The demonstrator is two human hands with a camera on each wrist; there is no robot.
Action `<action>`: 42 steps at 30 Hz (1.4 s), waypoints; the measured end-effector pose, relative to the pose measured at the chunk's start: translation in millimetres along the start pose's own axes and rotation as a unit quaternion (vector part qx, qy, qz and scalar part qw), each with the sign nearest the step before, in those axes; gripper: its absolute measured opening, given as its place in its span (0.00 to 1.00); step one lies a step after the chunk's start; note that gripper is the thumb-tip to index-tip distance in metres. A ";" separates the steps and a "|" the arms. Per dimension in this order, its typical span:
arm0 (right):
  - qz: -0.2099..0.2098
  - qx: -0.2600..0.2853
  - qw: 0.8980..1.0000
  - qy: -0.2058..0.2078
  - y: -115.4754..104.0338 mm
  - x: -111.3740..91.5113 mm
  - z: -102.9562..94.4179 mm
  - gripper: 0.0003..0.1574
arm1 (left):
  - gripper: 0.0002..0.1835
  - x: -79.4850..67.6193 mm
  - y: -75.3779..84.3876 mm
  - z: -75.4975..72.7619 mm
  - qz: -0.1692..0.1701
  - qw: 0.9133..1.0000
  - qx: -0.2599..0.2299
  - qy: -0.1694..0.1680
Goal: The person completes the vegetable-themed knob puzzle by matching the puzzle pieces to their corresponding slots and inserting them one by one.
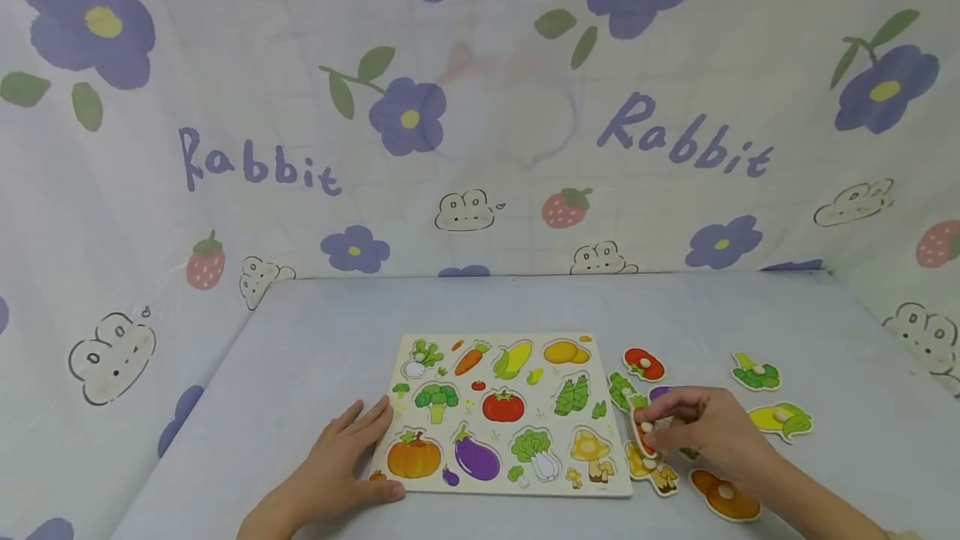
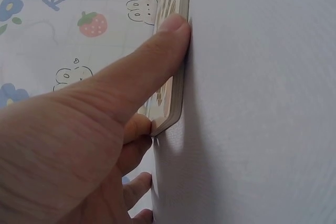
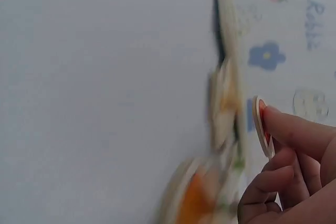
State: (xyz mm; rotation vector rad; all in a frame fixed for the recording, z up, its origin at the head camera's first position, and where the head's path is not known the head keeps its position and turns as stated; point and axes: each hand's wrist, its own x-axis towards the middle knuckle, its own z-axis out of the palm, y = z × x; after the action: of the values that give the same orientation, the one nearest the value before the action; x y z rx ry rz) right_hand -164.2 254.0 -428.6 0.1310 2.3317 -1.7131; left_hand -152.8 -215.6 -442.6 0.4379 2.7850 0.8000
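My right hand [image 1: 708, 427] pinches a carrot puzzle piece [image 1: 641, 432] between thumb and fingers, just off the right edge of the vegetable puzzle board [image 1: 517, 415]. In the right wrist view that carrot piece [image 3: 261, 121] is held edge-on, raised above the other pieces. On the board's left side lies my left hand [image 1: 337, 461], fingers extended along the edge and thumb on the near left corner. The left wrist view has the thumb [image 2: 157, 51] resting over the board's rim. Below the carrot piece lies a mushroom piece [image 1: 652, 471]; a green piece [image 1: 621, 391] is just behind it.
Around my right hand lie a tomato piece [image 1: 643, 364], a broccoli piece [image 1: 756, 375], a corn piece [image 1: 782, 420], a brown potato piece [image 1: 725, 496] and a partly hidden purple piece [image 1: 660, 392]. A patterned cloth [image 1: 480, 148] hangs behind the pale table [image 1: 315, 315].
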 end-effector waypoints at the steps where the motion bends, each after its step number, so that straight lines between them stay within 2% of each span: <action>1: -0.008 0.001 1.000 -0.005 -6.7 0.3 7.3 0.21 | 0.56 -0.1 0.1 -0.1 -0.001 1.000 0.000 -0.001; 5: -0.048 0.001 0.999 -0.011 -35.3 4.7 33.5 0.21 | 0.56 0.4 -1.1 -2.0 0.008 1.000 -0.001 -0.002; 8: -0.060 0.021 0.998 -0.014 -54.2 13.0 57.0 0.20 | 0.56 -0.2 -3.0 -3.9 0.016 1.000 -0.001 0.000; 14: -0.040 0.105 0.993 -0.019 -75.6 37.7 109.1 0.16 | 0.55 -3.1 -6.0 -5.5 0.015 1.000 0.001 0.004; 18: -0.026 0.137 0.990 -0.009 -80.7 57.3 132.9 0.14 | 0.55 -4.0 -6.5 -5.6 0.016 1.000 -0.001 0.005; 25: -0.025 0.153 0.988 -0.004 -89.1 81.3 157.4 0.15 | 0.55 -4.1 -4.9 -5.9 0.020 1.000 -0.006 0.010; 31: -0.013 0.168 0.986 0.009 -85.9 97.7 173.4 0.15 | 0.55 -4.5 -1.9 -5.7 0.024 1.000 -0.009 0.010; 35: 0.000 0.166 0.986 0.015 -82.6 103.0 182.9 0.15 | 0.55 -4.9 -0.6 -5.4 0.033 0.999 -0.009 0.009; 39: -0.001 0.159 0.987 0.015 -78.8 104.7 191.5 0.12 | 0.55 -4.8 0.2 -5.4 0.040 0.999 -0.010 0.010; 42: -0.007 0.143 0.989 0.031 -77.5 106.1 196.1 0.11 | 0.55 -3.8 0.8 -4.7 0.044 0.999 -0.012 0.008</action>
State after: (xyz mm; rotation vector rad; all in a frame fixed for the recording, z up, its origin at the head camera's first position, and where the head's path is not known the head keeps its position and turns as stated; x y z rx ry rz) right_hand -255.5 36.6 -438.2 0.2230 2.1176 -2.0701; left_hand -150.4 -218.5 -437.8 0.5547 2.7853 0.8587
